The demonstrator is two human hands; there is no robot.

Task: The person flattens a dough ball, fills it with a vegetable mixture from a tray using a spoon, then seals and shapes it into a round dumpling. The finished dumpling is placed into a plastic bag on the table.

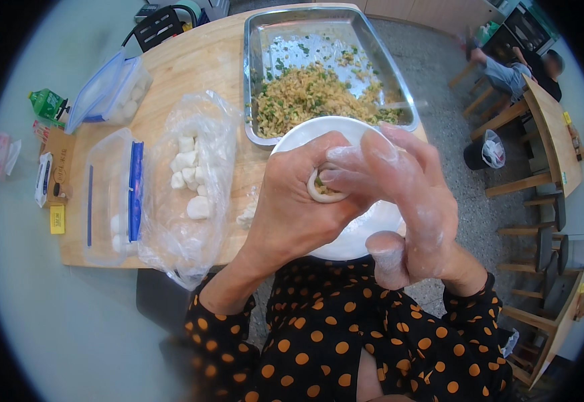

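My left hand (297, 196) is curled around a white dough wrapper (316, 190), a ring of which shows at the top of the fist. Bits of yellowish filling with green specks (325, 188) show inside it. Fingertips of my right hand (412, 186) press at the opening, and white flour coats them. Beneath both hands is a white bowl (332, 241), mostly hidden by them. Just beyond it, a metal tray (250, 75) holds a heap of chopped filling (307, 98). A pale utensil handle (402, 105) lies across the tray's near right corner.
Left of my hands, a clear plastic bag (216, 125) lies around several dough pieces (186, 161). Further left are a plastic container (106, 191) with a blue-edged lid, and another container (131, 95). A person (528, 70) sits at a wooden table (548, 130) on the right.
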